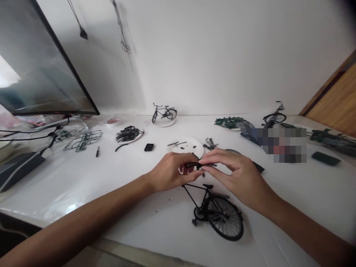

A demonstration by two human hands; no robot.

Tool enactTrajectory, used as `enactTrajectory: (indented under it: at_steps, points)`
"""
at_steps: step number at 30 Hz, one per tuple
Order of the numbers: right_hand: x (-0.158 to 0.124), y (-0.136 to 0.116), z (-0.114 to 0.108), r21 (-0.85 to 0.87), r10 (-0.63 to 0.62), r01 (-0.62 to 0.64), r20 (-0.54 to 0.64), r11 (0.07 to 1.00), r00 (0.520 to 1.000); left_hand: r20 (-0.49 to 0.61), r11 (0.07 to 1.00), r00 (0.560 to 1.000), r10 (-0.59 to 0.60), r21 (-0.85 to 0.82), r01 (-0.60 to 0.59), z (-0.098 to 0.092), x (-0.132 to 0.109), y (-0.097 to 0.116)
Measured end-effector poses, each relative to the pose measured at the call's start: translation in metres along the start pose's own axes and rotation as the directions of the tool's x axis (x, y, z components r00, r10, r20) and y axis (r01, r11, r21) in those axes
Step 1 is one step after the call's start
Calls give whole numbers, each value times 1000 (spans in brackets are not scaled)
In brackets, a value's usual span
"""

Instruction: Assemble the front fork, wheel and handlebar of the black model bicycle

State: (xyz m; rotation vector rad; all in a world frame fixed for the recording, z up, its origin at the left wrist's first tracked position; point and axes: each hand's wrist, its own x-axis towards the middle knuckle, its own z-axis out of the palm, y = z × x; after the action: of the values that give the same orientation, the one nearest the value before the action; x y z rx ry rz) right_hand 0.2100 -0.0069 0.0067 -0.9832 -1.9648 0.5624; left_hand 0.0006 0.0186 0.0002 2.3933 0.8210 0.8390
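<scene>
Above the front part of the table, my left hand [172, 170] and my right hand [236, 173] meet, thumbs and fingertips pinched on a small black bicycle part [198, 165]. It looks curved at one end and thin and straight at the other; fingers cover much of it, so its exact kind is unclear. Just below my hands lies a partly built black model bicycle [211, 205], with saddle, pedal and rear wheel. Its front end shows no wheel. A wheel [233, 151] is partly hidden behind my right hand.
Behind my hands, a white paper plate [198, 144] carries small parts. Another plate holds black parts [128, 134], another green parts [229, 122]. Assembled model bicycles [164, 112] stand at the back. A screwdriver [97, 151] and green part frames [83, 140] lie left, near a monitor [41, 63].
</scene>
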Motion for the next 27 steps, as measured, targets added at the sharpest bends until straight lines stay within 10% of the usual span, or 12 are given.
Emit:
enactTrajectory:
  at_steps: [15, 27]
  points:
    - [-2, 12, 1, -151, -167, 173, 50, 973, 985, -35, 935, 951, 306, 198, -294, -2, 4, -5]
    - [0, 18, -9, -333, -286, 319, 146, 887, 947, 71, 922, 960, 270, 270, -279, -5, 3, -5]
